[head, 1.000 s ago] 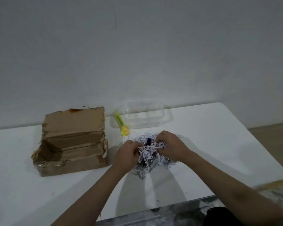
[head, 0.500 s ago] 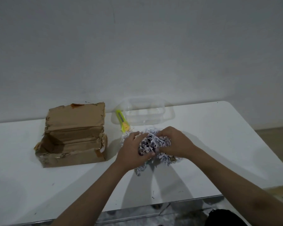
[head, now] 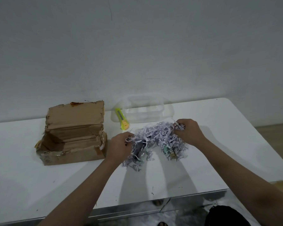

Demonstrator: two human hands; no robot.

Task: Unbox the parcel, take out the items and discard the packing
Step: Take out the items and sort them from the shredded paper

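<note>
From the head view I see my left hand [head: 119, 145] with its fingers curled into the left edge of a heap of shredded paper [head: 155, 139], and my right hand [head: 189, 132] pinching a tuft of the same shreds at the heap's far right end, so the heap is stretched between them in the middle of the white table [head: 219, 144]. Both grips are closed on paper strips only, as far as I can tell. Inside the shreds two things show through: a dark item [head: 140, 149] near my left hand and a pale green item [head: 167, 150] below my right hand, with a small tan piece just under it (what either of them is I cannot make out). The cardboard box [head: 73, 136] lies open on the table to the left of my left hand, its torn flap standing up at the back. Behind the heap, near the wall, sits a clear plastic container [head: 144, 111], and a yellow utility knife [head: 122, 120] rests against its left end, apart from the shreds.
</note>
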